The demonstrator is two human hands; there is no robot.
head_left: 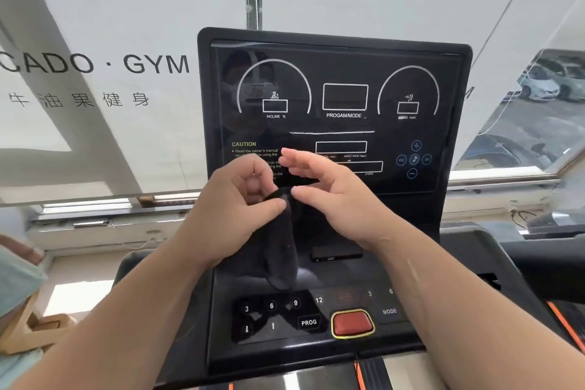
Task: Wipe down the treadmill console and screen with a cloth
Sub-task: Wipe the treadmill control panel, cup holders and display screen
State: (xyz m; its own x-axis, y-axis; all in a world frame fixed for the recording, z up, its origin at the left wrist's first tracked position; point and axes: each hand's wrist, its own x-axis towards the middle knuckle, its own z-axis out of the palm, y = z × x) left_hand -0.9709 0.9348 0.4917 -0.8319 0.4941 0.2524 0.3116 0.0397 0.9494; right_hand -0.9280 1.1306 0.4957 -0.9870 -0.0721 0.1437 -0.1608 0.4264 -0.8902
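Head view: left hand pinches dark cloth, hanging just in front of screen, above console keys. Right hand open, fingers straight, holds nothing. Fold cloth into flat pad w/ both hands, then wipe.

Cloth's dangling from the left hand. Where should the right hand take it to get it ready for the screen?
Pinch the cloth at its bunched top edge, just beside where the left hand pinches it, coming from the right with the open right hand, which is level with it. The rest hangs limp in a narrow fold, so pulling the top apart should probably spread it.
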